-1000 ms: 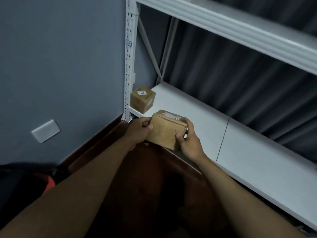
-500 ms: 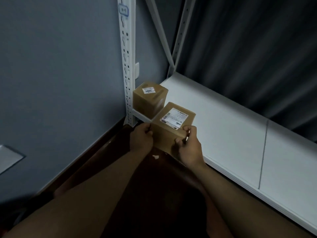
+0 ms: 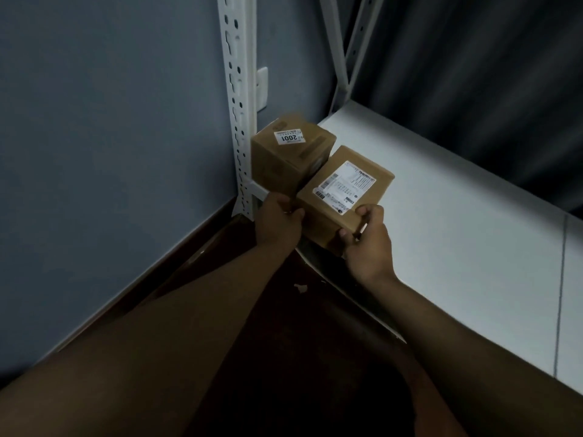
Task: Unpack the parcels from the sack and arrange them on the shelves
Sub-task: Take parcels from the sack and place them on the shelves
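Two hands grip a labelled cardboard parcel [image 3: 345, 192] at the white shelf's [image 3: 457, 216] front edge: left hand [image 3: 279, 220] at its near-left corner, right hand [image 3: 367, 241] curled round its near-right corner. Beyond the grip, touching it, stands a second parcel [image 3: 291, 152] marked 2001.

Body in view: two forearms + two hands only, entering from bottom edge. Left hand [image 3: 277, 223] bare, no glove, no ring or strap seen. Right hand [image 3: 367, 247] bare likewise; wrist bare, no watch or band. Both forearms bare up to frame edge, no sleeve or cuff visible. Fingernails short where visible. Lighting dim, finer detail can't be made out.
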